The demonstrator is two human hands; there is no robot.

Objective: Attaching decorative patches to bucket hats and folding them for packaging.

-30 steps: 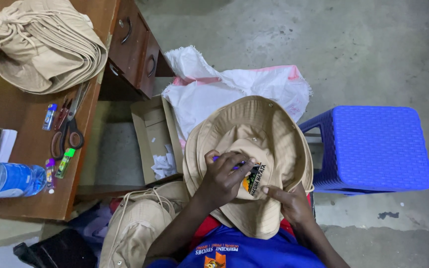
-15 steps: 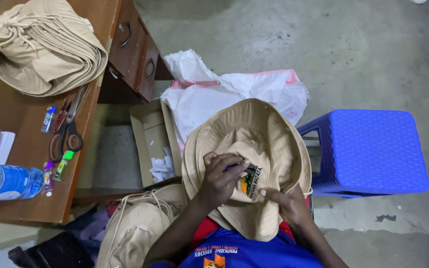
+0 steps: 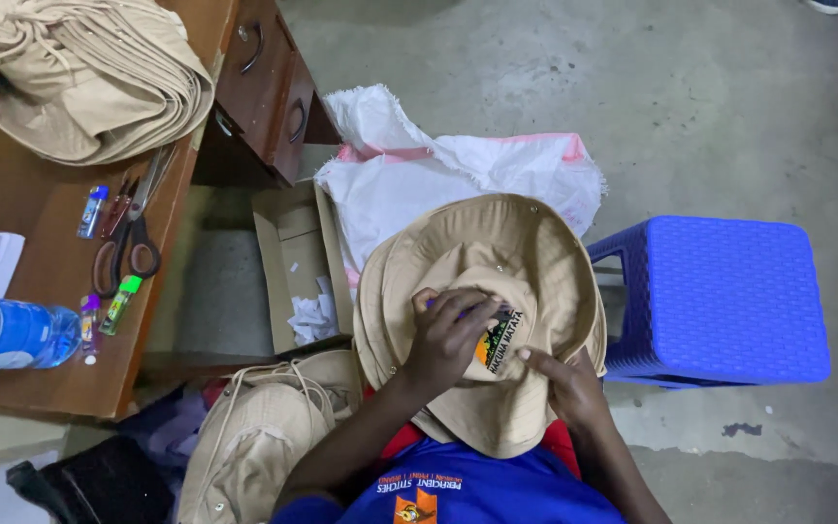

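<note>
A tan wide-brimmed hat [image 3: 526,262] rests on my lap, crown facing up. My left hand [image 3: 448,335] is curled over the crown, fingers closed around a small purple object that is mostly hidden, beside an embroidered patch [image 3: 499,344] in black, orange and green. My right hand [image 3: 560,383] pinches the hat's fabric just below the patch. I wear a blue shirt [image 3: 477,490].
A blue plastic stool [image 3: 729,301] stands on the right. A white sack [image 3: 438,180] and an open cardboard box [image 3: 298,267] lie ahead. On the wooden desk [image 3: 36,199] at left are stacked tan hats [image 3: 89,78], scissors [image 3: 128,238], a water bottle [image 3: 7,335]. More hats [image 3: 254,442] lie lower left.
The view has drifted slightly. My left hand has shifted a little over the crown next to the patch; my right hand stays pinching the fabric.
</note>
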